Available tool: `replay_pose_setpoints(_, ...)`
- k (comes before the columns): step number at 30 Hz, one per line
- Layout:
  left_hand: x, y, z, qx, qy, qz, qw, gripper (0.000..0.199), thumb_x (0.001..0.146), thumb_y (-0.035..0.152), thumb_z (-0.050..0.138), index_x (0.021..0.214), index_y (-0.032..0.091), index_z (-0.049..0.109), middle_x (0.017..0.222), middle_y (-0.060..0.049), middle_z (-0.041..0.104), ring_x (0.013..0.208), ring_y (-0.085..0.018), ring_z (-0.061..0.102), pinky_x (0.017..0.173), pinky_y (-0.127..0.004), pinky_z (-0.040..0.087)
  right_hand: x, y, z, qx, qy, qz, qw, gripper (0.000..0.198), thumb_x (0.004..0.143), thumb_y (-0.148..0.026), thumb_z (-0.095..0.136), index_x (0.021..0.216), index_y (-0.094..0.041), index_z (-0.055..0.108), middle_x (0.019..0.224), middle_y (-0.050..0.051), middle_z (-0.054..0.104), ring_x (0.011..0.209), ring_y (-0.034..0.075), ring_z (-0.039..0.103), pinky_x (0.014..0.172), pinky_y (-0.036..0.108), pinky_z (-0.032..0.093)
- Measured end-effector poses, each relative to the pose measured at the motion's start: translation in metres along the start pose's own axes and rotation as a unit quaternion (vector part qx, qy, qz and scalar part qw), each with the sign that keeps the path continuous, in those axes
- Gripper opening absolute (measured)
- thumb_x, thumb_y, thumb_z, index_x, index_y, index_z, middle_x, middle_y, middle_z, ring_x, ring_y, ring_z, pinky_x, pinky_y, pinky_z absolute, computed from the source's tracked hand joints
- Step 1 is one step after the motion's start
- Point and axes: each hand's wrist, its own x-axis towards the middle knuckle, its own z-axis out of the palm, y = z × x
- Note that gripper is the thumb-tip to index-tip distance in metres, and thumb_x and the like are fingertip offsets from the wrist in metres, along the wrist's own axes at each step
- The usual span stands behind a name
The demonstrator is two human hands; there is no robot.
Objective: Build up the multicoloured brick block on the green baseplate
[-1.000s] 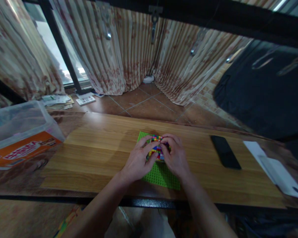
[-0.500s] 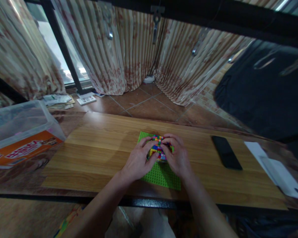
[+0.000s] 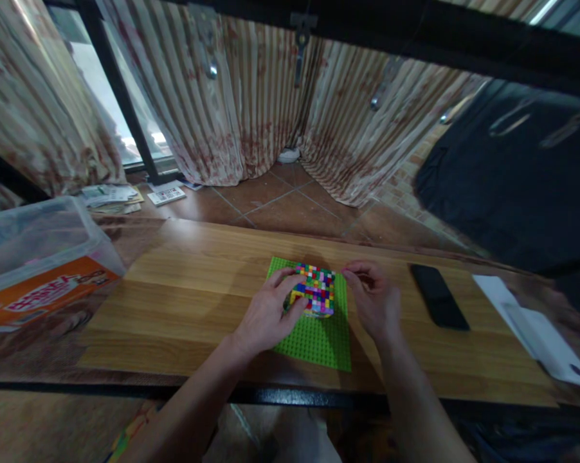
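A block of many-coloured toy bricks (image 3: 319, 289) stands on a green studded baseplate (image 3: 314, 347) at the middle of the table. My left hand (image 3: 275, 310) is closed on the block's left side, its fingers over the top and the thumb near the front edge. That hand hides the block's left end. To the right of the block, apart from it, my right hand (image 3: 375, 297) hovers by the baseplate's right edge. Its thumb and forefinger are pinched together; whatever may be between them is too small to make out.
A black phone (image 3: 439, 296) lies on the wooden table (image 3: 184, 289) to the right, with a white flat object (image 3: 541, 334) beyond it. At the left stands a clear plastic box (image 3: 53, 251) with an orange label. Striped curtains (image 3: 251, 103) hang behind the table.
My right hand has moved off the block to the right, uncovering the block's right part. My left hand has stayed on the block's left side.
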Motion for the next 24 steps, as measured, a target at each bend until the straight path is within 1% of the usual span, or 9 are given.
replay_pose_setpoints(3,-0.0003,-0.0004,-0.0003,0.002,0.001,-0.002,1.0,0.032,0.093,0.03,0.052,0.124,0.022,0.056,0.131,-0.012,0.054,0.124,-0.024,0.053,0.104,-0.045,0.046,0.0016,0.005,-0.0045,0.023,-0.029,0.054,0.998,0.017,0.082,-0.036,0.063,0.083,-0.02,0.065,0.078,0.002,0.067,0.073,0.016,0.062,0.07,0.031,0.048)
replay_pose_setpoints(6,-0.0005,-0.0013,0.0002,0.001,0.001,-0.001,1.0,0.032,0.093,0.03,0.051,0.124,0.023,0.056,0.13,-0.011,0.054,0.123,-0.024,0.053,0.104,-0.045,0.047,0.0002,0.0059,-0.0028,0.036,-0.077,0.077,0.993,0.017,0.081,-0.036,0.064,0.081,-0.019,0.065,0.076,0.002,0.068,0.072,0.016,0.062,0.069,0.029,0.048)
replay_pose_setpoints(8,-0.0007,-0.0014,0.0007,0.002,-0.002,-0.005,1.0,0.032,0.093,0.031,0.051,0.123,0.023,0.056,0.13,-0.011,0.054,0.123,-0.024,0.053,0.104,-0.045,0.046,-0.0008,0.0054,-0.0013,0.039,-0.09,0.086,0.991,0.018,0.08,-0.036,0.065,0.08,-0.019,0.066,0.076,0.002,0.068,0.072,0.015,0.061,0.069,0.029,0.048)
replay_pose_setpoints(12,-0.0008,-0.0006,0.0003,0.004,-0.005,-0.013,1.0,0.032,0.094,0.031,0.051,0.123,0.023,0.056,0.13,-0.011,0.054,0.121,-0.023,0.055,0.104,-0.044,0.046,-0.0015,0.0046,-0.0014,0.038,-0.094,0.088,0.991,0.019,0.08,-0.038,0.065,0.08,-0.019,0.066,0.075,0.001,0.067,0.071,0.015,0.061,0.068,0.028,0.047)
replay_pose_setpoints(17,-0.0007,-0.0006,-0.0006,-0.004,-0.001,-0.004,1.0,0.032,0.094,0.032,0.051,0.124,0.023,0.056,0.127,-0.01,0.055,0.117,-0.021,0.056,0.102,-0.043,0.047,-0.0014,0.0055,-0.0013,0.046,-0.097,0.083,0.991,0.02,0.08,-0.04,0.065,0.079,-0.019,0.065,0.075,0.002,0.067,0.071,0.015,0.06,0.068,0.029,0.048)
replay_pose_setpoints(24,-0.0002,0.0002,-0.001,0.0,0.002,-0.008,1.0,0.032,0.093,0.032,0.052,0.123,0.023,0.057,0.125,-0.01,0.057,0.114,-0.022,0.059,0.099,-0.042,0.049,-0.0014,0.0068,0.0001,0.035,-0.101,0.07,0.992,0.021,0.082,-0.04,0.063,0.085,-0.019,0.066,0.08,0.003,0.069,0.074,0.017,0.062,0.072,0.031,0.05)
